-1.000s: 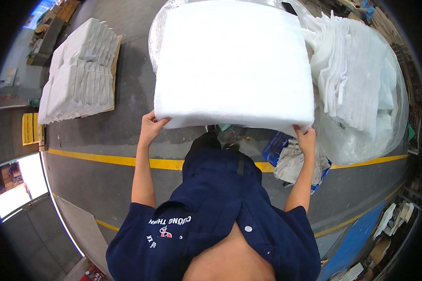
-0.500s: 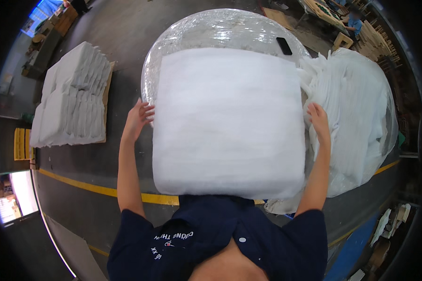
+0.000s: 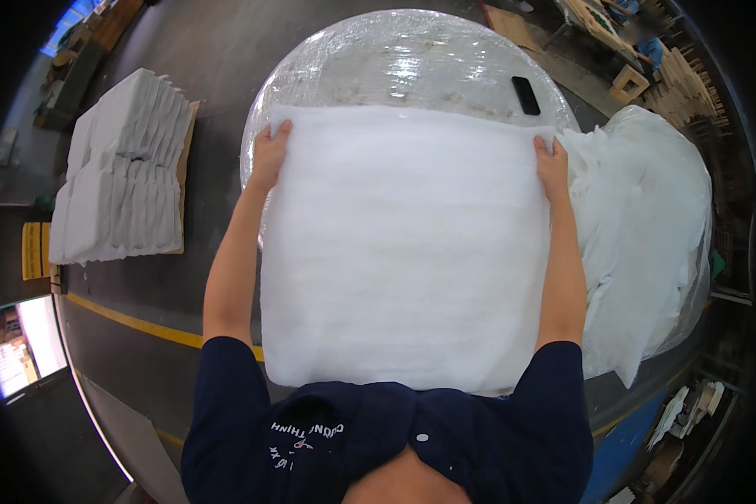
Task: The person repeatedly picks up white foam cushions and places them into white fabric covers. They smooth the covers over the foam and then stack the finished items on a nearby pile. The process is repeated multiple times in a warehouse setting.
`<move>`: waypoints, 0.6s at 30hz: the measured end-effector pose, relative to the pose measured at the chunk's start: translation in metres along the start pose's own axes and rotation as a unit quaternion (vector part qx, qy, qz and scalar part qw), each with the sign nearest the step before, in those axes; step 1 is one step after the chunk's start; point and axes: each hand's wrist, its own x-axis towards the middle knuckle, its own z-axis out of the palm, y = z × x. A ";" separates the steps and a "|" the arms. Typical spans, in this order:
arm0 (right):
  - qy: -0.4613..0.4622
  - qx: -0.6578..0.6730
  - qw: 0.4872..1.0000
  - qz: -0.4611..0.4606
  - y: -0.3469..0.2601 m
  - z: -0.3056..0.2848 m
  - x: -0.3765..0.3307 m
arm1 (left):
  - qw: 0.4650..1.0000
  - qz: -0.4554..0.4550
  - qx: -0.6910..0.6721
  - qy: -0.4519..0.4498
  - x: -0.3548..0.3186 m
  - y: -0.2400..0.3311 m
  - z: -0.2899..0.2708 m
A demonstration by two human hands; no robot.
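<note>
A wide sheet of white fluffy batting lies in front of me on a round top wrapped in clear plastic film. My left hand grips its far left corner, thumb on top and fingers tucked around the edge. At the far right corner, my right hand pinches the sheet the same way. The near edge of the batting reaches my shirt. Whether more layers lie under the top one is hidden.
A black phone rests on the wrapped top, beyond the right corner. Loose white batting in clear plastic bulges at the right. On the left stands a stack of folded white pads. People work at the far right.
Both hands have moved from beside the batting to its far corners and closed on them. The far edge now sits a little nearer to me.
</note>
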 end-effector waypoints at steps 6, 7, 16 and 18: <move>-0.084 -0.012 0.995 -0.052 0.058 0.018 0.000 | 0.975 0.113 0.185 -0.052 0.020 -0.049 0.034; -0.113 0.022 0.992 -0.049 0.057 0.030 0.004 | 0.971 0.150 0.168 -0.075 0.024 -0.060 0.023; -0.041 -0.344 0.938 -0.013 0.009 0.018 -0.002 | 0.910 0.194 0.366 -0.002 0.022 -0.046 0.028; 0.004 -0.359 0.933 -0.015 0.002 0.006 0.001 | 0.924 0.196 0.314 0.098 0.015 -0.031 0.032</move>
